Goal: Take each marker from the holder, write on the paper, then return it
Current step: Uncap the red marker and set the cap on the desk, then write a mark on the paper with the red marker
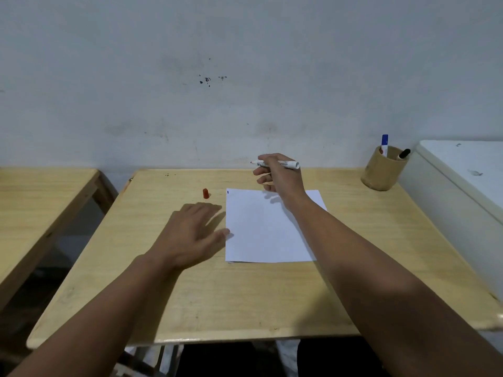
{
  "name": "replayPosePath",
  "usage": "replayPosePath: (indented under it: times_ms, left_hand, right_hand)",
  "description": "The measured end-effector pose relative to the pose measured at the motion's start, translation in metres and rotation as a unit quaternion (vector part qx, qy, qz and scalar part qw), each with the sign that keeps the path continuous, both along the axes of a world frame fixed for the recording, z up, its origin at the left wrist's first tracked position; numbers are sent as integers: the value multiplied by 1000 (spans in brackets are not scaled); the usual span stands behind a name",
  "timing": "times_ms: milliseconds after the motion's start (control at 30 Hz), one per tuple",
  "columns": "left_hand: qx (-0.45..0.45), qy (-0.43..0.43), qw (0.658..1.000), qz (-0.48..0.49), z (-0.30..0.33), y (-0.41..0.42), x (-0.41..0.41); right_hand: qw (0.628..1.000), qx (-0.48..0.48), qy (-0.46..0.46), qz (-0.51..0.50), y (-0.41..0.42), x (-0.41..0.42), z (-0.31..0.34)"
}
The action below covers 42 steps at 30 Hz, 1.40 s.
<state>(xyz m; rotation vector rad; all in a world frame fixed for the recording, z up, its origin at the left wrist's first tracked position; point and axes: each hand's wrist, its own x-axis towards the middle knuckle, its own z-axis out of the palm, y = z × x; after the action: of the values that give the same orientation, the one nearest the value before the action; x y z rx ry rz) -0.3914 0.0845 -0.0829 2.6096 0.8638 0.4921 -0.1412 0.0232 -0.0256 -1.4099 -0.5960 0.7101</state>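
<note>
My right hand point(280, 176) holds an uncapped red marker point(289, 164) level above the far edge of the white paper point(261, 232), its red tip pointing left. The marker's red cap point(206, 193) stands on the table left of the paper. My left hand point(192, 231) lies flat with fingers spread beside the paper's left edge, thumb touching it. A small blue mark sits in the paper's top left corner. A bamboo holder point(382, 172) at the table's far right corner holds a blue marker point(384, 144) and a black marker point(404, 154).
The wooden table point(217, 300) stands against a pale wall. A second wooden table point(35, 197) is on the left across a gap. A white cabinet or appliance point(468, 180) sits close against the table's right side.
</note>
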Motion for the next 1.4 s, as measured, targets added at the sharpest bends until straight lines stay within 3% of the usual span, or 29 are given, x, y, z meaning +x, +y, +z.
replayPosePath:
  times_ms: [100, 233, 600, 933, 1400]
  left_hand:
    - [-13, 63, 997, -31, -10, -3, -2]
    - [35, 120, 991, -45, -16, -3, 0]
    - [36, 104, 993, -42, -18, 1, -1]
    - [30, 138, 990, 10, -15, -5, 3]
    - [30, 137, 990, 13, -15, -4, 3]
  right_hand:
    - [1000, -17, -18, -5, 9, -15, -11]
    - [999, -31, -17, 19, 15, -30, -29]
    - [990, -61, -127, 19, 39, -44, -55]
    - [997, -58, -58, -13, 43, -43, -65]
    - [994, -61, -94, -13, 43, -43, -70]
